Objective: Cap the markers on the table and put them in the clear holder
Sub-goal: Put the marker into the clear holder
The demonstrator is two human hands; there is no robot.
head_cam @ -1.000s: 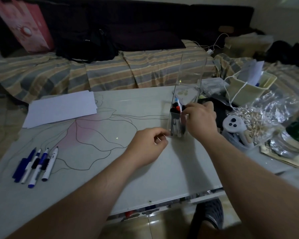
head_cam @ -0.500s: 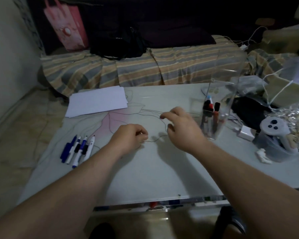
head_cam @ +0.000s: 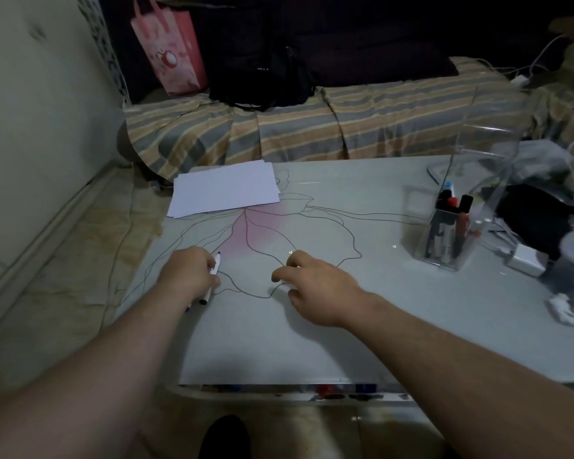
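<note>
Fingers (head_cam: pixel 209 260) of left hand (head_cam: pixel 188 273) seemingly grip marker (head_cam: pixel 211 282).

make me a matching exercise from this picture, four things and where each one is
Things:
1. paper stack
2. clear holder
3. white marker
4. pink bag

Places:
A. under the left hand
B. far left part of the table
C. beside the black bag, beyond the striped bedding
D. right part of the table, markers standing in it

Pairs: 1-B, 2-D, 3-A, 4-C
</note>
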